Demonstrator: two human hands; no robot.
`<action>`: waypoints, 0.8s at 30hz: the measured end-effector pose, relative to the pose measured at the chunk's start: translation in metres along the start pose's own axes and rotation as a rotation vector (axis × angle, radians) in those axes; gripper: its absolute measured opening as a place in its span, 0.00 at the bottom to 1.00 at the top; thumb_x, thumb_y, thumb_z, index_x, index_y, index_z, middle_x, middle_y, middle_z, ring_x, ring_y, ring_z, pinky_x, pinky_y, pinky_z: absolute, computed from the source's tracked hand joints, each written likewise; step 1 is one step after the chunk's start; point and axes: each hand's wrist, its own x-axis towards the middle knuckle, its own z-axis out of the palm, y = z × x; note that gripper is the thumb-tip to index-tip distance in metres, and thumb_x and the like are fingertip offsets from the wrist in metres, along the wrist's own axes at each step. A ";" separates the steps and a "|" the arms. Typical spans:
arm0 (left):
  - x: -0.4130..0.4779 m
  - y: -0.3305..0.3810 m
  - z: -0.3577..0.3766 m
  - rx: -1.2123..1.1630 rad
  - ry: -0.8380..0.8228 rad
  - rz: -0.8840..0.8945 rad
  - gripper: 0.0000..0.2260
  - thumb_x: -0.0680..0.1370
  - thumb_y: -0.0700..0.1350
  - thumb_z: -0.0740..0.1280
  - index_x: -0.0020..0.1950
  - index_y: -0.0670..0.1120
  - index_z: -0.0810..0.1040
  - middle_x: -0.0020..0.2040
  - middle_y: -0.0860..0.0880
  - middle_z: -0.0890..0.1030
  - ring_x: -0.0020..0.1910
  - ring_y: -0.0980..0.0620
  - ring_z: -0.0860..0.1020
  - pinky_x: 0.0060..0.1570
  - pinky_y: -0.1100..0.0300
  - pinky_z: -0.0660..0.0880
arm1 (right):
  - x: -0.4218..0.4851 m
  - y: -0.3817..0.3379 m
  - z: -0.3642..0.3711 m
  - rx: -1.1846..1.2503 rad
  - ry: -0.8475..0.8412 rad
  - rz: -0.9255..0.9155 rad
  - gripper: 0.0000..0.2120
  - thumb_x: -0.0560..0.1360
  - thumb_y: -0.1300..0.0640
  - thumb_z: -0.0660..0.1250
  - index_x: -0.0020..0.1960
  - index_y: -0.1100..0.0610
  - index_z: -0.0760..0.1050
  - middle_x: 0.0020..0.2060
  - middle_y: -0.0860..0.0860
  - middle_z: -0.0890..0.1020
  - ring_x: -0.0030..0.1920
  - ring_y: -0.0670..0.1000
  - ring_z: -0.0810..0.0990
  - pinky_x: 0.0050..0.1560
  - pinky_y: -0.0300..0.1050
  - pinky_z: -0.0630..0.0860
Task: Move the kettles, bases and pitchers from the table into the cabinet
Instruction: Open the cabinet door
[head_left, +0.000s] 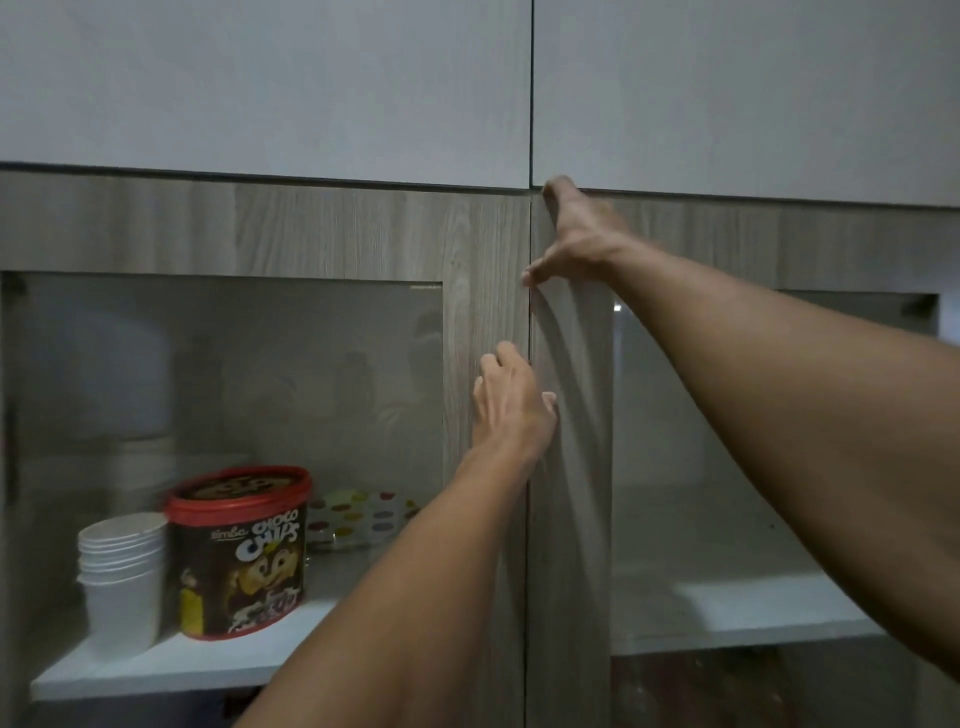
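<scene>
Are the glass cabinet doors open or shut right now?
Shut: both glass doors sit flush, only a thin seam between them.

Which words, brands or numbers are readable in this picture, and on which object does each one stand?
"CHOCO CHIPS": large letters on the side of the red-lidded tub, behind the glass of the left door.
"Simba", as far as I can read it: small brand word left of that, on the same tub.
Print on the tub's lid and near its bottom edge: too blurred to read.
Paper cups, spotted plate, both doors: no text visible.

Home kitchen: glass-fronted cabinet (488, 244) holding cereal tub (241, 553).
</scene>
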 end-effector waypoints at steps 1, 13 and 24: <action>-0.002 0.001 0.001 -0.011 0.002 -0.004 0.18 0.77 0.47 0.70 0.62 0.45 0.68 0.60 0.45 0.71 0.58 0.45 0.74 0.52 0.56 0.71 | -0.003 -0.001 -0.003 0.007 0.009 0.000 0.48 0.62 0.46 0.82 0.73 0.49 0.59 0.65 0.57 0.76 0.65 0.62 0.74 0.64 0.60 0.74; -0.086 0.054 -0.012 -0.139 -0.063 -0.108 0.26 0.78 0.52 0.68 0.70 0.41 0.64 0.58 0.37 0.81 0.56 0.36 0.80 0.53 0.46 0.79 | -0.102 0.011 -0.041 0.002 0.085 0.049 0.54 0.68 0.37 0.74 0.80 0.43 0.41 0.74 0.62 0.60 0.72 0.66 0.65 0.65 0.61 0.71; -0.240 0.182 -0.042 -0.235 0.072 -0.007 0.19 0.73 0.44 0.74 0.58 0.44 0.69 0.51 0.42 0.82 0.49 0.42 0.82 0.47 0.50 0.80 | -0.247 0.044 -0.159 0.073 0.102 0.157 0.51 0.70 0.47 0.69 0.80 0.57 0.40 0.72 0.64 0.58 0.67 0.66 0.68 0.54 0.54 0.72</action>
